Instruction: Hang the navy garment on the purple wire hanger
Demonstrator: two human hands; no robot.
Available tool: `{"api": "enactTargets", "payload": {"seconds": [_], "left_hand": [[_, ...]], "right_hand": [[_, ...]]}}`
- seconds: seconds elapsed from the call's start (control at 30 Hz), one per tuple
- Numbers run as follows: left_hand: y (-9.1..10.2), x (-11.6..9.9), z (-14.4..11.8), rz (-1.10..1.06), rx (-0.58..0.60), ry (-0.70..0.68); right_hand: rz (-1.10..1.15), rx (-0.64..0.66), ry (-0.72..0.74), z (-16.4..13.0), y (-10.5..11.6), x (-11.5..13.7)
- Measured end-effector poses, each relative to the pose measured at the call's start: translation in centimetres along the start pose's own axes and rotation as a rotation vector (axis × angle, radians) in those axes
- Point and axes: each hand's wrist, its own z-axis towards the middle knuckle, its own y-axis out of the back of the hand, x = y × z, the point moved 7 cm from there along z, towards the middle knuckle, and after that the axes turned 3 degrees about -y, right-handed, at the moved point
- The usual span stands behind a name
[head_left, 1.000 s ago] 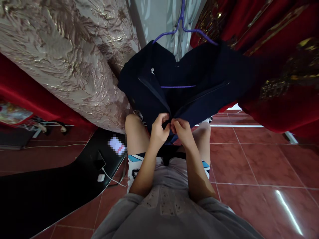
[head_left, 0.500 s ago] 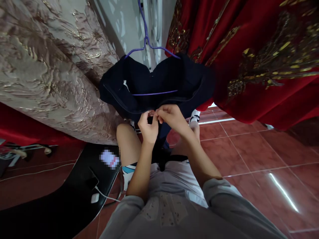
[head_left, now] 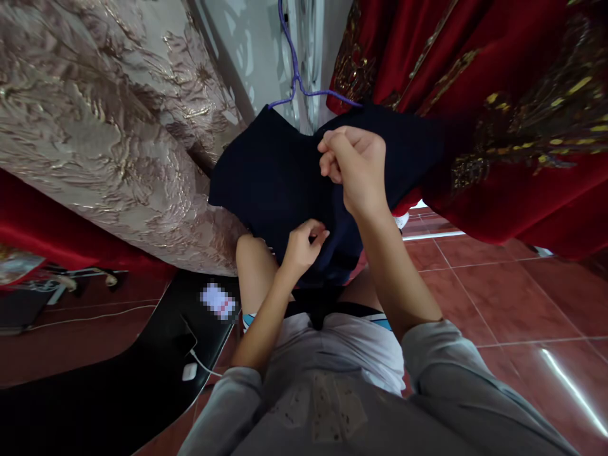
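The dark navy jacket (head_left: 275, 183) hangs on a purple hanger (head_left: 297, 76) in front of you, between a beige brocade garment (head_left: 104, 126) and a red embroidered one (head_left: 498, 114). Your right hand (head_left: 356, 166) pinches its front near the collar; your left hand (head_left: 301, 244) grips the fabric lower down, apart from the right.

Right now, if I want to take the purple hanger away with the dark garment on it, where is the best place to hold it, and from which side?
Probably the bare neck of the purple hanger, just under its hook, coming from above. The dark garment covers both shoulders, and the right hand pinches the cloth near the collar while the left hand holds the front lower down, so only the neck is free.
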Motion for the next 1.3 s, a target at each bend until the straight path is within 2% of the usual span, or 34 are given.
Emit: {"api": "enactTargets", "payload": {"seconds": [0.03, 0.13, 0.23, 0.3, 0.4, 0.5, 0.57, 0.63, 0.73, 0.87, 0.97, 1.2, 1.3], "left_hand": [[1.3, -1.4, 1.0, -0.02, -0.024, -0.038], [6.3, -6.2, 4.6, 0.022, -0.249, -0.242], [8.6, -9.3, 8.3, 0.135, -0.281, -0.392], [8.7, -10.2, 9.9, 0.208, -0.218, -0.44], [8.3, -11.1, 10.3, 0.298, -0.123, -0.481], [9.1, -12.4, 9.6, 0.337, -0.158, -0.51], [10.3, -12.9, 9.6, 0.33, -0.209, -0.514], [11.2, -12.8, 9.9, 0.308, -0.211, -0.512], [11.5, -11.6, 10.6, 0.3, -0.175, -0.484], [10.6, -9.9, 10.8, 0.344, -0.134, -0.458], [9.8, -9.6, 10.8, 0.38, -0.099, -0.469], [8.4, -12.0, 9.9, 0.433, -0.036, -0.441], [8.6, -13.2, 9.6, 0.43, -0.087, -0.453]], "right_hand": [[-0.006, 0.016, 0.001, -0.3, 0.0, -0.1], [-0.024, 0.07, 0.017, -1.1, -0.1, 0.3], [-0.066, 0.078, 0.059, -1.5, -0.3, 0.8], [-0.093, 0.042, 0.09, -1.8, -0.3, 0.1], [-0.149, -0.015, 0.118, -2.8, 0.1, -2.7], [-0.263, -0.026, 0.09, -4.2, 0.1, -6.0], [-0.279, -0.021, 0.058, -5.1, 0.0, -7.1], [-0.228, -0.016, 0.056, -5.5, -0.1, -6.7], [-0.167, 0.001, 0.074, -4.5, -0.2, -4.8], [-0.183, 0.057, 0.028, -2.2, -0.1, -3.9], [-0.185, 0.073, 0.006, -1.6, 0.1, -4.0], [-0.149, 0.036, 0.083, -2.2, 0.1, -2.6], [-0.178, -0.015, 0.092, -2.3, 0.1, -3.3]]}}
